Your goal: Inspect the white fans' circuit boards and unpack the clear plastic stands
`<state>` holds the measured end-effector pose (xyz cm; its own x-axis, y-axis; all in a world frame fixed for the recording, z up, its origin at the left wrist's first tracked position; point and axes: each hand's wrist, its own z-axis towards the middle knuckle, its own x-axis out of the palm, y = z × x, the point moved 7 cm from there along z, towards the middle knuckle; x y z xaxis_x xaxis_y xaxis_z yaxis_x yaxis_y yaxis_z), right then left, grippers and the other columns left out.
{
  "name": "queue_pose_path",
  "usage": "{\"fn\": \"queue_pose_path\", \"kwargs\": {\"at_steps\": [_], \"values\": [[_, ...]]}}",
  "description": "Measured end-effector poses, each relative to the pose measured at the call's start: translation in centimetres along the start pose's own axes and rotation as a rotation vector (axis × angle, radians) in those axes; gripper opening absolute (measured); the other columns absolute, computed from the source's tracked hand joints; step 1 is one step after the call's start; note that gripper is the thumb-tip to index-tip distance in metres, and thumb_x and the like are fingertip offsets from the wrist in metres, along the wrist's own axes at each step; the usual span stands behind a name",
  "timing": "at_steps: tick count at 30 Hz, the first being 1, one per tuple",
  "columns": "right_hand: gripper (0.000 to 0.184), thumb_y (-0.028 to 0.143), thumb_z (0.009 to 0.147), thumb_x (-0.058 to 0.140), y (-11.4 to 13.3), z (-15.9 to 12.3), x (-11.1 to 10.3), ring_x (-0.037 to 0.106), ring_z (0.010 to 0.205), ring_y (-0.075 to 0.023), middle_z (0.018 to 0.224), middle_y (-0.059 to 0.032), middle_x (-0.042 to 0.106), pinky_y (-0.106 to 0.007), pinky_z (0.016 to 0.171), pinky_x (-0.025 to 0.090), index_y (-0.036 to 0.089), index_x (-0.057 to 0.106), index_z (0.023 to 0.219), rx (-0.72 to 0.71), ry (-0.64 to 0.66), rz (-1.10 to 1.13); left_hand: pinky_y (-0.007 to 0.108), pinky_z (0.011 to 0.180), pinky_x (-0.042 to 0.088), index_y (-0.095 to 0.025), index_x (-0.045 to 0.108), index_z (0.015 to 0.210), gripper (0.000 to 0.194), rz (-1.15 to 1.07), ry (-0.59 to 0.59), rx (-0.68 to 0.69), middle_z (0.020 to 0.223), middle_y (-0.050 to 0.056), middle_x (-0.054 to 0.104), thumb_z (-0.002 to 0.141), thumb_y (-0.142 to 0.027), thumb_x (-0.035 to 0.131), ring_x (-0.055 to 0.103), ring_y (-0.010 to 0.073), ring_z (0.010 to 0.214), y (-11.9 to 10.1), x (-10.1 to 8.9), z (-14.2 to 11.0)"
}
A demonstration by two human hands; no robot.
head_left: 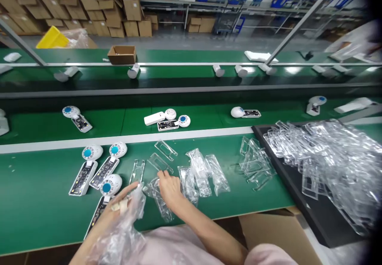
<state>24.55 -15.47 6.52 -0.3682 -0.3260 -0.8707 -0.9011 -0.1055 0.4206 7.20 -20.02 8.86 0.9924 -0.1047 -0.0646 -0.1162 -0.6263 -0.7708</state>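
My left hand [115,211] has a strip of tape on a finger and is closed on a crumpled clear plastic bag [137,201], which trails over the wrist. A clear plastic frame [137,171] lies just beyond its fingertips. My right hand [170,187] is closed, fingertips down, between another clear frame [160,162] and a bagged clear part [162,205]; what its fingers grip is hidden. Farther off rests one more clear frame [166,149]. Several bagged clear parts [199,171] lie to the right of this hand.
White devices with round heads and exposed circuit boards [83,177] lie at left. More devices [168,125] sit on the green conveyor [203,115]. Loose clear frames [256,163] lie at right beside a black tray [310,213] heaped with clear parts. A cardboard box [122,54] stands beyond.
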Motion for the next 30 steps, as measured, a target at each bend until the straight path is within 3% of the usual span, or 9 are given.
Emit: {"fn": "queue_pose_path", "kwargs": {"at_steps": [4, 9, 11, 14, 16, 20, 23, 26, 30], "values": [[0.011, 0.014, 0.088, 0.048, 0.1, -0.1, -2.2, 0.063, 0.073, -0.0181, 0.090, -0.0057, 0.063, -0.028, 0.062, 0.039, 0.017, 0.058, 0.091, -0.046, -0.014, 0.034, 0.031, 0.080, 0.050, -0.015, 0.053, 0.126, 0.081, -0.007, 0.009, 0.038, 0.096, 0.011, 0.068, 0.058, -0.053, 0.073, 0.062, 0.0275, 0.095, 0.3, 1.6, -0.5], [0.013, 0.018, 0.091, 0.046, 2.4, -4.0, -7.1, 0.059, 0.075, -0.0121, 0.088, 0.0012, 0.060, -0.024, 0.066, 0.039, 0.021, 0.058, 0.085, -0.189, -0.075, 0.162, 0.029, 0.081, 0.050, -0.021, 0.039, 0.137, 0.081, 0.044, 0.022, 0.109, 0.092, 0.006, 0.068, 0.066, -0.046, 0.070, 0.062, 0.0218, 0.091, -2.3, 3.0, -2.0], [0.013, 0.019, 0.091, 0.046, 4.3, -5.7, -8.7, 0.057, 0.075, -0.0115, 0.091, 0.0002, 0.058, -0.024, 0.067, 0.040, 0.021, 0.058, 0.086, -0.314, -0.105, 0.271, 0.030, 0.081, 0.050, -0.020, 0.054, 0.126, 0.069, 0.107, 0.077, 0.177, 0.090, 0.006, 0.069, 0.064, -0.045, 0.071, 0.063, 0.0219, 0.085, -3.6, 3.3, -2.2], [0.012, 0.019, 0.090, 0.048, 4.8, -6.2, -10.1, 0.057, 0.079, -0.0107, 0.091, 0.0012, 0.057, -0.022, 0.070, 0.042, 0.021, 0.059, 0.084, -0.374, -0.123, 0.467, 0.029, 0.073, 0.052, -0.017, 0.073, 0.087, 0.042, 0.183, 0.053, 0.261, 0.081, 0.007, 0.070, 0.059, -0.049, 0.072, 0.064, 0.0240, 0.077, -4.9, 2.6, -1.9], [0.011, 0.018, 0.089, 0.050, 2.3, -4.8, -10.7, 0.058, 0.079, -0.0101, 0.089, 0.0022, 0.059, -0.021, 0.071, 0.044, 0.022, 0.060, 0.085, -0.243, -0.168, 0.512, 0.027, 0.065, 0.051, -0.017, 0.072, 0.076, 0.038, 0.219, 0.003, 0.273, 0.075, 0.007, 0.070, 0.058, -0.051, 0.070, 0.063, 0.0239, 0.071, -5.4, 1.8, -1.5], [0.031, 0.022, 0.085, 0.056, -7.5, -0.7, -11.6, 0.058, 0.094, -0.0185, 0.113, -0.0083, 0.057, -0.031, 0.081, 0.044, 0.021, 0.054, 0.116, 0.247, -0.319, 0.199, 0.025, 0.059, 0.048, -0.017, 0.071, 0.082, 0.038, 0.248, -0.026, 0.341, 0.077, 0.006, 0.068, 0.064, -0.051, 0.067, 0.061, 0.0214, 0.069, -7.0, 0.8, -1.3], [0.031, 0.017, 0.079, 0.059, -12.8, 1.6, -11.3, 0.056, 0.099, -0.0262, 0.108, -0.0151, 0.058, -0.037, 0.080, 0.043, 0.014, 0.059, 0.111, 0.394, -0.332, 0.125, 0.023, 0.064, 0.048, -0.020, 0.069, 0.078, 0.027, 0.276, -0.008, 0.455, 0.088, 0.006, 0.064, 0.069, -0.046, 0.066, 0.060, 0.0199, 0.075, -9.0, 0.4, -1.5], [0.017, 0.013, 0.083, 0.050, -14.3, 2.1, -11.3, 0.060, 0.084, -0.0207, 0.089, -0.0080, 0.064, -0.030, 0.074, 0.042, 0.017, 0.066, 0.085, 0.375, -0.325, 0.125, 0.022, 0.072, 0.047, -0.023, 0.067, 0.077, 0.017, 0.250, -0.040, 0.553, 0.101, 0.005, 0.059, 0.073, -0.040, 0.065, 0.058, 0.0213, 0.092, -10.8, -0.4, -1.9], [0.020, 0.016, 0.087, 0.046, -11.5, -0.3, -13.4, 0.059, 0.080, -0.0150, 0.083, -0.0015, 0.064, -0.025, 0.074, 0.040, 0.020, 0.064, 0.078, 0.246, -0.362, 0.148, 0.024, 0.084, 0.044, -0.026, 0.067, 0.086, 0.014, 0.256, 0.045, 0.598, 0.117, 0.004, 0.056, 0.078, -0.036, 0.061, 0.051, 0.0245, 0.112, -11.8, 0.1, -2.2]]}}
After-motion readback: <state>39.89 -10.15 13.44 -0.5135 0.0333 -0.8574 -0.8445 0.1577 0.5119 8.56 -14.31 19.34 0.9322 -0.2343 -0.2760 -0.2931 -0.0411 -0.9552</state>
